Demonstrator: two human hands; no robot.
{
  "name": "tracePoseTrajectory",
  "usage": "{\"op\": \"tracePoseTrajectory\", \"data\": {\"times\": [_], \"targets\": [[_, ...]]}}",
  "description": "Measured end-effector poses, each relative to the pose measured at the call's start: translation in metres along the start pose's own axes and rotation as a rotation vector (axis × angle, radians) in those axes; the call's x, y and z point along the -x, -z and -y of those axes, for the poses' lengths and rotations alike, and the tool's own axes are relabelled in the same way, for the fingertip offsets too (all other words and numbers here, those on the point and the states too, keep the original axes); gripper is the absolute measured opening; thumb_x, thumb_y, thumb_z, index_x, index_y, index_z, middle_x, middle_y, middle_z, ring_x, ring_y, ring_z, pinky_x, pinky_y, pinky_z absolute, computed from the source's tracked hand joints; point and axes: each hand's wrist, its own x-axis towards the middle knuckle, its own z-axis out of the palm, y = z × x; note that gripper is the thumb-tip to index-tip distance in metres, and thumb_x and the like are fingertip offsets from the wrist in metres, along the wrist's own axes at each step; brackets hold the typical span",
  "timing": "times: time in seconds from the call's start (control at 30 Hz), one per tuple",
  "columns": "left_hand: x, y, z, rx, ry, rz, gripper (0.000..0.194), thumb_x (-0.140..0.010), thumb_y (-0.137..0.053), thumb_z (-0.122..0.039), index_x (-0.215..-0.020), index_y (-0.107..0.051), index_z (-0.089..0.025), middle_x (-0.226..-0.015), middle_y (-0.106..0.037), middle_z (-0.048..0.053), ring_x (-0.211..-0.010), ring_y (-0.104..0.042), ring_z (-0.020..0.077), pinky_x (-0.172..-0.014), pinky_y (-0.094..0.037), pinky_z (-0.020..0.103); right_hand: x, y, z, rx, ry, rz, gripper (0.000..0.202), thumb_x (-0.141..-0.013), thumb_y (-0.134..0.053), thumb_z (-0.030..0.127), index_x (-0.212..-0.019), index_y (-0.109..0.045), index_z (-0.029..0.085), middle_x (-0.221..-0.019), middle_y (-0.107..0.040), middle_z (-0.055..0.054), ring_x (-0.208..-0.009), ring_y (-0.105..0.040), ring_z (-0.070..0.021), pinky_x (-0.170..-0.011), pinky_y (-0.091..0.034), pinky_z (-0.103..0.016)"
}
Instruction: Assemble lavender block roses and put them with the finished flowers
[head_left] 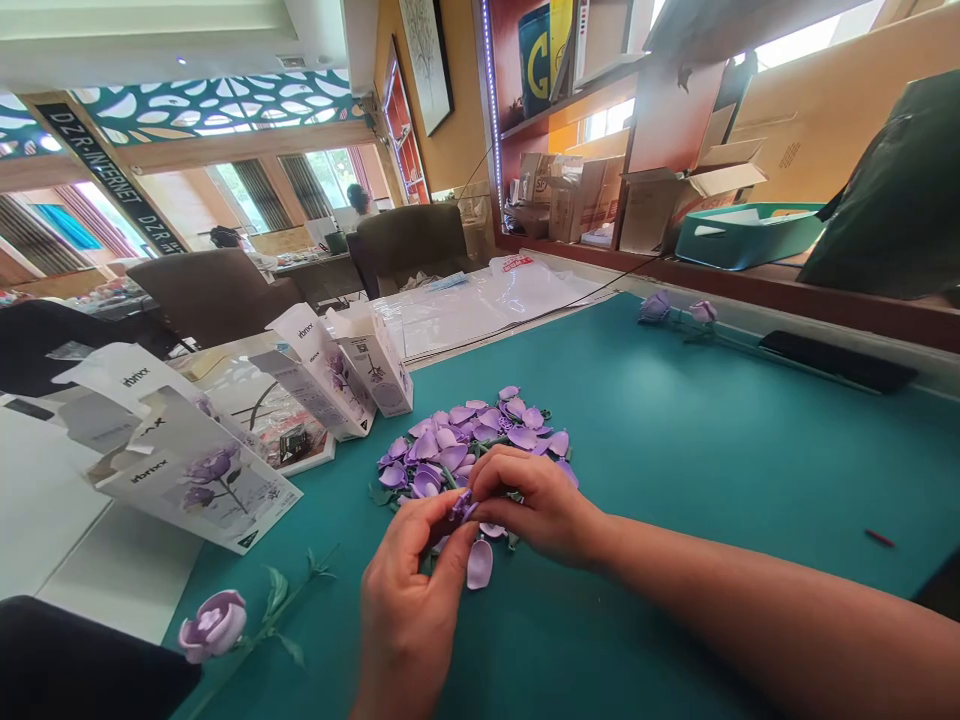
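My left hand (416,585) and my right hand (540,500) meet at the near edge of a heap of purple petal pieces (450,455). Between both sets of fingertips is a small purple flower piece (463,508), pinched from either side; its exact shape is partly covered by the fingers. One pale petal (480,565) lies on the green mat (675,460) just below my hands. Green stem and leaf pieces show among the petals. To the left rests an assembled lilac flower (214,627) with a leafy green stem.
Opened white boxes (202,480) with flower pictures stand along the left side. At the far right of the mat lie more purple flowers (656,308) and a long black object (836,362). A small red stick (879,538) lies at right. Shelves with cartons rise behind.
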Motion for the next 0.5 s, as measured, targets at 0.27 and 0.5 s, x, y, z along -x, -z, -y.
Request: {"op": "tracePoseTrajectory", "data": {"times": [0.27,0.5], "targets": [[-0.0015,0.0034,0.0007,-0.125,-0.145,0.015,0.019,-0.079,-0.061,-0.033,-0.095,-0.069,-0.025,-0.091,-0.068,0.003,-0.082,-0.064,0.0191,-0.073,-0.051,0.03,0.0028,-0.0016,-0.0046,0.046,-0.025,0.039,0.005,-0.08,-0.062,0.013,-0.078,-0.058,0.017,-0.076,-0.06,0.0,-0.068,-0.056,-0.0099,-0.062,-0.046,-0.021],[-0.0003,0.0037,-0.0001,-0.143,-0.121,0.023,0.018,-0.081,-0.059,-0.034,-0.093,-0.069,-0.025,-0.084,-0.067,0.003,-0.076,-0.063,0.0189,-0.065,-0.051,0.028,0.0037,-0.0019,-0.0005,0.007,-0.198,0.031,0.007,-0.076,-0.065,0.015,-0.076,-0.058,0.017,-0.068,-0.062,0.002,-0.059,-0.055,-0.0082,-0.054,-0.044,-0.018]]}}
